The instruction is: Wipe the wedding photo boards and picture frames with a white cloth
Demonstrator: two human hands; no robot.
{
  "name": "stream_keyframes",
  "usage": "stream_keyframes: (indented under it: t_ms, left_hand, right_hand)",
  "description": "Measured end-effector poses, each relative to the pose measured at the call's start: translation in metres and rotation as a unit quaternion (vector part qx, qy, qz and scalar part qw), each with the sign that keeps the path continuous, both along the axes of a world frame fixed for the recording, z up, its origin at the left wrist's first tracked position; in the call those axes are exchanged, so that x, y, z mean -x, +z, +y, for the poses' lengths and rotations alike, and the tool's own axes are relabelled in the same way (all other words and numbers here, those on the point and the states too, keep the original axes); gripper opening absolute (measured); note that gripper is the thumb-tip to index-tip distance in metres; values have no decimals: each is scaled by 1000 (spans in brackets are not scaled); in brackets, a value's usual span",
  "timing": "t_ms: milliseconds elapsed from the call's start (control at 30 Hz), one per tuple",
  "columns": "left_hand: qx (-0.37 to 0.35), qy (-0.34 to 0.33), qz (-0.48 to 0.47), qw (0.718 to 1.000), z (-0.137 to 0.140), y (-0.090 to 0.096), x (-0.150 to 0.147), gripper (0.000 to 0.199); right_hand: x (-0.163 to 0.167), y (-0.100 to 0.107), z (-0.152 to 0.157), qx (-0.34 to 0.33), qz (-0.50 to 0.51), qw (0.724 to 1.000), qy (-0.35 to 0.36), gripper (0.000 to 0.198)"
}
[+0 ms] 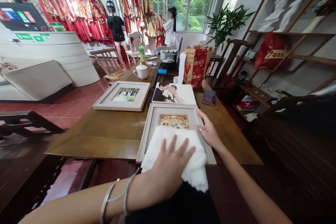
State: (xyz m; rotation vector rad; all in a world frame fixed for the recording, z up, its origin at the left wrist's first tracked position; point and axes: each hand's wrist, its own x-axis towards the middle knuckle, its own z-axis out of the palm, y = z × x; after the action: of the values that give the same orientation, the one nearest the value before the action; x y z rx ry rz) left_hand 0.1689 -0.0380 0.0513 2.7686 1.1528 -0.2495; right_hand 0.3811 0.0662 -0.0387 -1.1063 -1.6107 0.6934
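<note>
At the 6 o'clock edge of the view, the left hand (168, 168) lies flat, fingers spread, pressing a white cloth (175, 155) onto the glass of a framed photo (173, 120). It grips nothing; the palm simply bears down. A bangle and a thin cord sit on that wrist.

Just toward 2 o'clock from the cloth, the right hand (208, 131), a ring on one finger, rests against the frame's right rail, fingers loosely curled on it, steadying it.

Wiping here likely goes best with even, light pressure while the right hand keeps the frame from sliding, since its near edge lies at the lip of the wooden table (105, 136).

The frame is pale with a wide mat around a small picture, its lower half covered by the fluffy cloth.

Beyond it, at 12 o'clock, lies an unframed portrait print (172, 93); at 11 o'clock a second pale frame (122, 95); at 1 o'clock a phone (209, 97). Farther back stand a white teapot (141, 71) and a red-and-gold bag (196, 64). Two people (115, 29) stand by racks of red garments (73, 14).
</note>
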Motion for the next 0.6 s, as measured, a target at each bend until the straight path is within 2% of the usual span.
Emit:
stream_keyframes:
  t_ms: [200, 300, 367, 467, 600]
  left_hand:
    - [-117, 95, 13, 989, 72, -13, -16, 76]
    - [-133, 101, -4, 986, 102, -12, -22, 73]
    - [-123, 102, -5, 987, 109, -9, -23, 73]
    - [-82, 81, 13, 993, 92, -3, -18, 75]
    - [-5, 18, 33, 999, 32, 8, 0, 81]
  right_hand:
    - [-1, 1, 1, -14, 5, 999, 30, 64]
    - [-1, 1, 2, -15, 3, 999, 29, 65]
    - [-1, 0, 2, -11, 10, 999, 29, 68]
    - [1, 0, 2, -3, 15, 999, 29, 70]
    - [3, 3, -1, -1, -2, 1000, 8, 67]
